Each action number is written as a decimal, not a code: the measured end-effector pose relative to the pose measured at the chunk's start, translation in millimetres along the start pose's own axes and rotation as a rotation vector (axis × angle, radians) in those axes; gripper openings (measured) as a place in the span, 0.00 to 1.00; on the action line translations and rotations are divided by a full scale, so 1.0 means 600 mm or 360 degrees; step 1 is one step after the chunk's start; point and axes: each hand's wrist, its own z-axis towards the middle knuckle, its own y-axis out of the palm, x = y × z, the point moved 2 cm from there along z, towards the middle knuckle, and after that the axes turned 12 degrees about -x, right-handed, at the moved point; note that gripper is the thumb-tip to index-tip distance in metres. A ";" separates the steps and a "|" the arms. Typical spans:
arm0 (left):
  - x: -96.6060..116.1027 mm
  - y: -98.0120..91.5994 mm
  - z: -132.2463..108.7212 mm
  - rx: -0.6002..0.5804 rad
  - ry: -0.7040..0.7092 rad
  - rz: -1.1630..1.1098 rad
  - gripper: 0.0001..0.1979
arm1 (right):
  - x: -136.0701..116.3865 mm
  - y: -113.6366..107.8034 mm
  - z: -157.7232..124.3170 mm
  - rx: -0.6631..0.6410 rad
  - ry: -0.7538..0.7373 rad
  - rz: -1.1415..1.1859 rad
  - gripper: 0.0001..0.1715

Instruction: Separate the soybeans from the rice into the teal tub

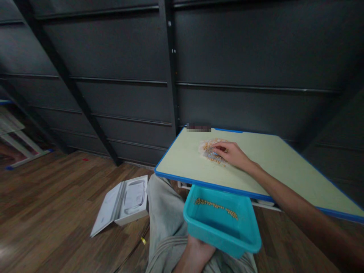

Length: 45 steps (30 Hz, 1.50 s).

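My right hand point(231, 153) rests on a small pile of yellow beans mixed with pale grains point(209, 148) on the light green desk top point(273, 163); its fingers are curled down onto the pile. My left hand point(196, 254) grips the underside of a turquoise plastic tub point(224, 231), held just below the desk's near edge. A line of yellow beans point(216, 206) lies along the tub's far inner side.
The desk has a blue rim point(210, 185) and stands against a dark metal wall. An open white box point(125, 203) lies on the wooden floor to the left. My knee in grey trousers point(163, 212) is under the tub.
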 end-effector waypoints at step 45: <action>-0.002 -0.001 0.003 0.0022 0.0010 -0.0025 0.18 | -0.040 0.008 -0.008 -0.0321 -0.0003 0.0321 0.14</action>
